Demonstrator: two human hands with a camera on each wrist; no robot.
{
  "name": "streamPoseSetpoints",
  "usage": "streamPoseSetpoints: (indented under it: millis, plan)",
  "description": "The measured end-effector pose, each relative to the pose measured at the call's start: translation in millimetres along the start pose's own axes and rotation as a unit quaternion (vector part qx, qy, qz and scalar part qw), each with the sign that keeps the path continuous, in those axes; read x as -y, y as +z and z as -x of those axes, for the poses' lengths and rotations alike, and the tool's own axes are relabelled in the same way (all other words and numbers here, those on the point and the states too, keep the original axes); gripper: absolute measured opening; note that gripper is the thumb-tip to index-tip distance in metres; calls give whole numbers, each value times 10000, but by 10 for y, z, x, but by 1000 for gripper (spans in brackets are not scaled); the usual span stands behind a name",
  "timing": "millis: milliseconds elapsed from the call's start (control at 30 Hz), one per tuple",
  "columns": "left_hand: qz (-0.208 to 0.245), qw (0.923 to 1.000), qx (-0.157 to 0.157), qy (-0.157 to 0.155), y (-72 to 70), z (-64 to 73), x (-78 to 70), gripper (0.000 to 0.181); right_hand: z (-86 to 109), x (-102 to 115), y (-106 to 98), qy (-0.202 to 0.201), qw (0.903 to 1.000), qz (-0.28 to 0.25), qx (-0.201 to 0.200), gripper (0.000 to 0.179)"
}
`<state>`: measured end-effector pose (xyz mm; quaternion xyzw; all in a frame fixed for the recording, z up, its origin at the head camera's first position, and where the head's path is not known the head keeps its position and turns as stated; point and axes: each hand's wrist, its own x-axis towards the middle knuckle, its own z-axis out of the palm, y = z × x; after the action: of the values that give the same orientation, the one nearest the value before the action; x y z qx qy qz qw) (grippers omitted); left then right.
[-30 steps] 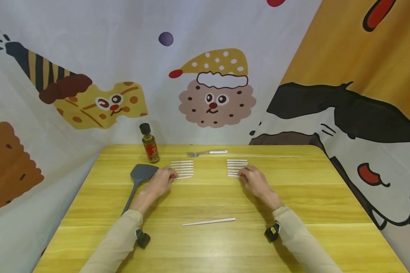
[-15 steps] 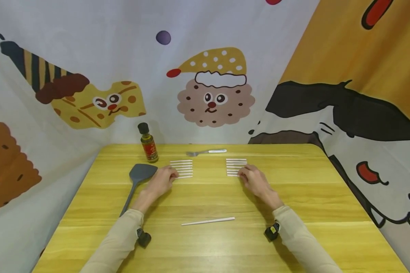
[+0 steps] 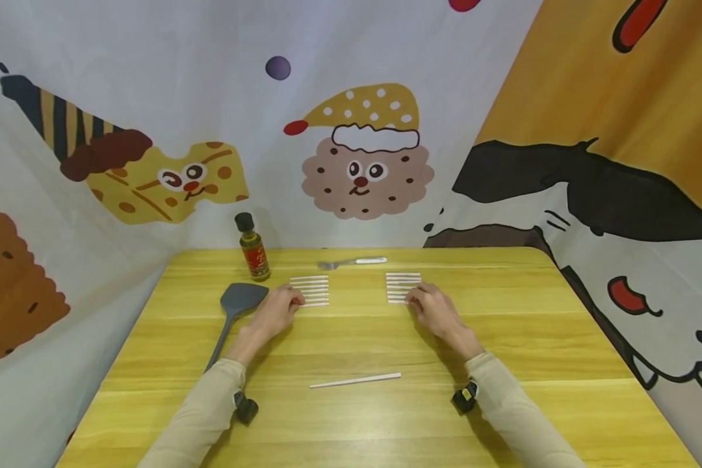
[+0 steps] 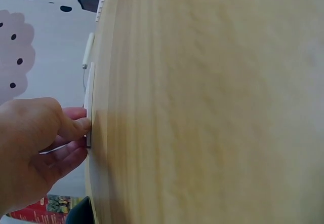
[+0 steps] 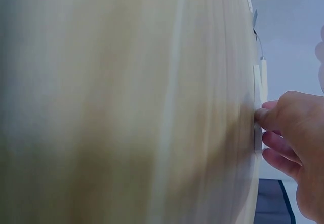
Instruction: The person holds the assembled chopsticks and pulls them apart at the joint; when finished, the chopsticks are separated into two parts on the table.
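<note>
Two groups of several short white sticks lie flat in near-parallel rows on the wooden table (image 3: 357,331). At the near end of the left group (image 3: 318,281), my left hand (image 3: 277,309) pinches the nearest white stick (image 4: 90,89) between thumb and fingers, low against the tabletop. My right hand (image 3: 435,311) does the same with the nearest white stick (image 5: 257,79) of the right group (image 3: 402,279). Each hand hides the outer end of its stick. A longer, slightly tapered white stick (image 3: 355,380) lies alone between the forearms.
Behind the groups lies a fork (image 3: 351,262) with a white handle. A dark-capped bottle (image 3: 253,248) with a red label stands at the back left. The grey spatula (image 3: 242,298) lies beside my left forearm, its handle end hidden. A printed cloth (image 3: 210,65) hangs behind the table.
</note>
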<state>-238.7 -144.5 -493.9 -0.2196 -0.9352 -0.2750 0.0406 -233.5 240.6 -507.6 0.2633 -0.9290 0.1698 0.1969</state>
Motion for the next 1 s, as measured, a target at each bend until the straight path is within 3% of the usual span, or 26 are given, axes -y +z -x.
streamPoseSetpoints:
  millis: [167, 500, 600, 767, 1000]
  plan:
    - [-16, 10000, 35, -46, -5, 40, -22, 14, 2, 18, 19, -15, 10000, -75, -52, 10]
    - [-275, 9986, -137, 423, -109, 203, -281, 14, -15, 150, -113, -305, 9987, -171, -367, 18]
    - [-268, 9986, 1, 455, -135, 273, -397, 15, 5, 254, -181, -368, 9989, -240, -159, 20]
    - [-166, 9975, 353, 587, -93, 420, -583, 15, 78, 494, -282, -360, 9966, -425, 606, 26]
    - [-113, 9922, 912, 842, -13, 624, -808, 18, 190, 836, -343, -454, 9822, -828, 1623, 33]
